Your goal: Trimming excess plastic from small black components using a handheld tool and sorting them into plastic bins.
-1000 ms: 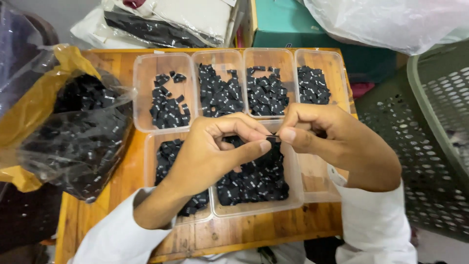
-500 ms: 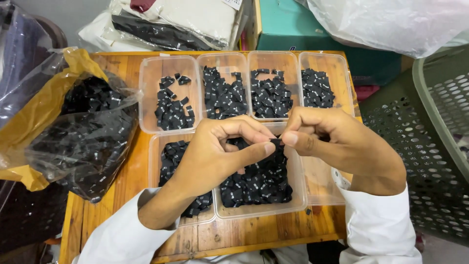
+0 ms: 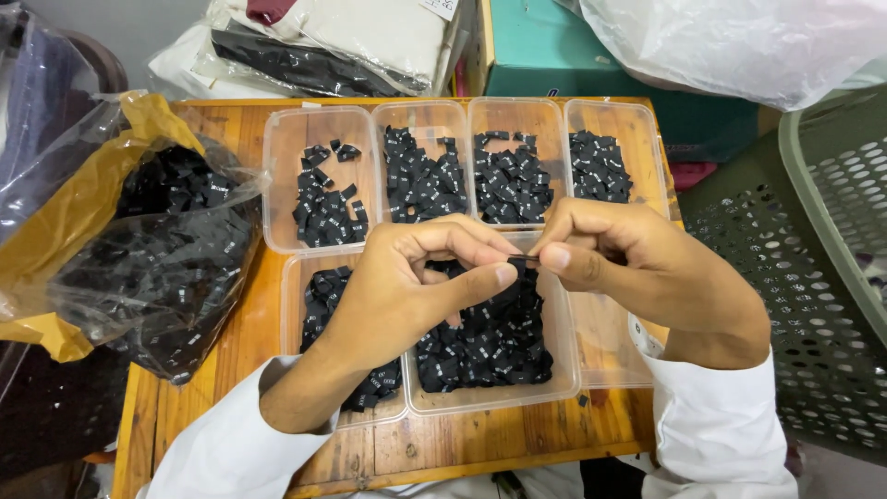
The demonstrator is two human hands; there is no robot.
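Cluttered surroundings are seen around a small wooden table (image 3: 231, 356): a perforated green laundry basket (image 3: 813, 277) is placed to the right, a teal box (image 3: 591, 55) and folded garments in plastic wrap (image 3: 323, 42) are stacked behind, and a white plastic bag (image 3: 739, 42) is draped over the box. On the table's left side, a large clear plastic bag (image 3: 157, 268) filled with small black fabric labels is laid against a yellow-brown envelope (image 3: 69, 212). Four clear plastic tubs (image 3: 319, 125) are lined up in a row at the back, each partly filled with black labels, and three more are set in front, the middle tub (image 3: 480, 360) being the fullest. Above that middle tub, a single black label (image 3: 519, 263) is pinched between both hands. It is gripped by the left hand (image 3: 407, 286) between thumb and forefinger, the other fingers curled in, and by the right hand (image 3: 628, 263) in the same manner, fingertips of the two hands almost touching. White sleeves (image 3: 711, 434) are worn on both arms. One stray label (image 3: 583, 400) is seen lying on the bare wood near the front tubs.
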